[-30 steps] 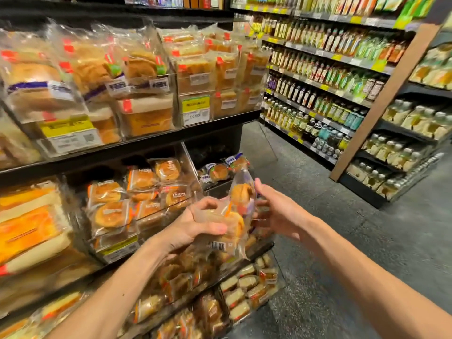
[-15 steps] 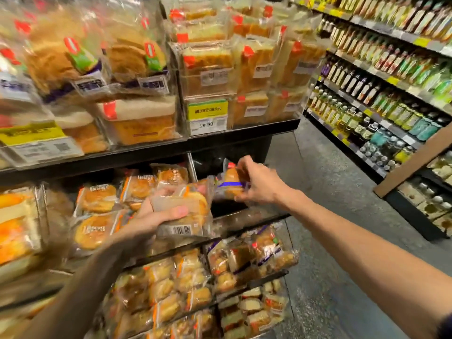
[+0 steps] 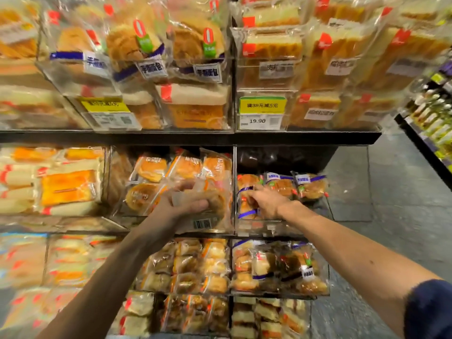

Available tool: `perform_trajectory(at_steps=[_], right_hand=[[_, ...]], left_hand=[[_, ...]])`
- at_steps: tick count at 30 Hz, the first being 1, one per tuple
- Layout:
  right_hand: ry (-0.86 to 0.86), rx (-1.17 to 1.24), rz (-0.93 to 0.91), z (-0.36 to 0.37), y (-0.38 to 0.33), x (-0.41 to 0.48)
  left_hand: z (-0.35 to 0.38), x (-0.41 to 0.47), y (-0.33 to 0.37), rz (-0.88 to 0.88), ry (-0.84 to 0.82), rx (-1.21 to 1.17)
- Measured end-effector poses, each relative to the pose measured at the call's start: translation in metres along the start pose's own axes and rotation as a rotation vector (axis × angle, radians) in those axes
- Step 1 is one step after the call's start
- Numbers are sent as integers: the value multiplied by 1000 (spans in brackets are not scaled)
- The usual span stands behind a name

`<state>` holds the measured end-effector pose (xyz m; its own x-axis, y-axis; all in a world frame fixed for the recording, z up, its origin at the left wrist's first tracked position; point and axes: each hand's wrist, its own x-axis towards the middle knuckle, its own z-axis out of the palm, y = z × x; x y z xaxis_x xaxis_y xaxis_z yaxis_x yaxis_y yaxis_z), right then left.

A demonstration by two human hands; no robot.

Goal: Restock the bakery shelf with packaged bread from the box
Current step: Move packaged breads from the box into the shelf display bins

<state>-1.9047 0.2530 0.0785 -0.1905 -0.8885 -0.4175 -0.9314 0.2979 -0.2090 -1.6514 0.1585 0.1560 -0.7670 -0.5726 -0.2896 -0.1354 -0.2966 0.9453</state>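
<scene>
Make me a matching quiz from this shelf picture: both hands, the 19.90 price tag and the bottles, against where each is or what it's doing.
1 left hand
2 right hand
3 19.90 price tag
4 bottles

A at the picture's far right
B grips a bun packet with a barcode
C front of the upper shelf
D on the blue-striped packets

Pairs: 1-B, 2-D, 3-C, 4-A

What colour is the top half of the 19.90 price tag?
Yellow. The price tag shows best in head view.
</scene>
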Motion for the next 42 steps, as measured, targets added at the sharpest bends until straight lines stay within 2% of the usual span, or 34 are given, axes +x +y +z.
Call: perform_trajectory(at_steps=[3,5,7,9,11,12,14,15,17,19,21,24,26,28,32,34,38,42], right_hand=[[-70,112,66,5,5,7],[-95,268,124,7,11,11],[-115,379,106,-1,11,4],[-52,382,67,-8,14,-5],[130,375,59,-18,12,-18],[231,421,59,-22,10,-26],[340,666,70,-36,1,-51],[304,849,61,-45,-5,-68],[75,1161,33,-62,-14,-99],[-144,1267,-27,-71,-17,-123],[-165,1335,-84,-74,-17,-137],[-95,1436,-89,-69,-17,-147],[-59,1472,-71,-62,-18,-151],[-26,1454,-65,-58,-21,-153],[-4,1332,-95,-49,-39,-151],[4,1339,-96,-46,-56,-148],[65,1337,-13,-37,-89,-135],[70,1397,39,-29,-117,-113]], left_hand=[[10,-1,-1,5,52,-6],[17,-3,-1,4,59,-38],[25,-5,0,-23,81,-93],[33,-10,3,-61,101,-114],[42,-17,7,-51,142,-69],[46,-21,9,-9,161,-14],[58,-27,13,146,157,131],[65,-31,15,260,132,221],[77,-36,18,517,72,501],[81,-35,15,762,55,832],[82,-35,9,838,71,1002],[84,-40,-2,860,144,1169],[80,-47,-9,824,217,1171],[74,-58,-13,730,265,1031],[63,-81,-21,519,307,573],[56,-86,-27,429,308,501],[45,-95,-28,353,274,600],[23,-92,-27,396,371,756]])
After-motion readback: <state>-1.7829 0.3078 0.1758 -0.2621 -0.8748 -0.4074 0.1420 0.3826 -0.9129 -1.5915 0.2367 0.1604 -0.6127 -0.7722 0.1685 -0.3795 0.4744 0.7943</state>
